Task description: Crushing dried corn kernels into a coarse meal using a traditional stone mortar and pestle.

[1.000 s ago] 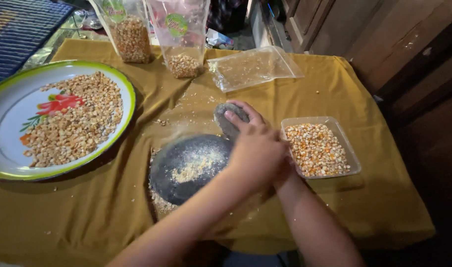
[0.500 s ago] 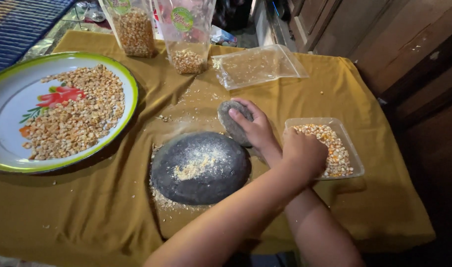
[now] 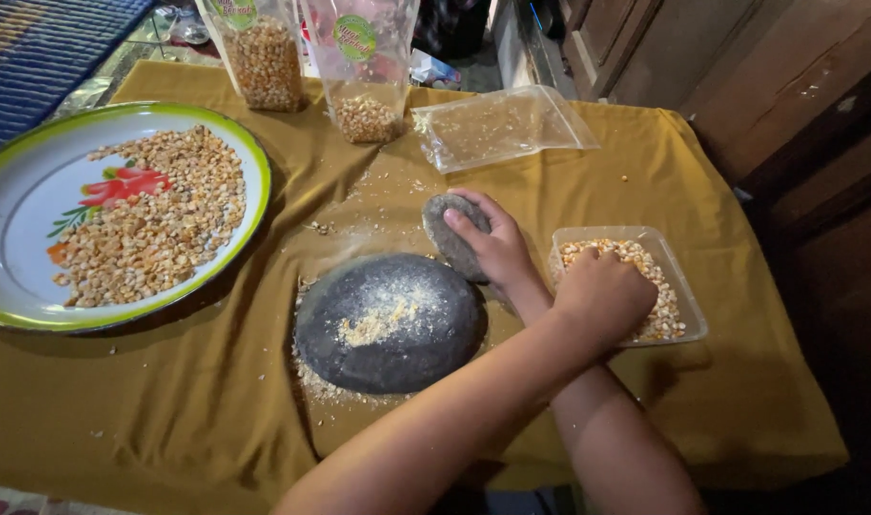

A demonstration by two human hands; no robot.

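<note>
Two bare forearms crossed at the wrists, left hand (image 3: pixel 602 296) curled into a loose downward fist on the right side, right hand (image 3: pixel 492 243) reaching leftward, fingers (image 3: pixel 464 221) bent, palm down.

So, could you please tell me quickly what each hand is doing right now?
Left hand: crossed over, closed in the clear tray of corn kernels; any grip is hidden.
Right hand: holding the small grey hand stone.
</note>
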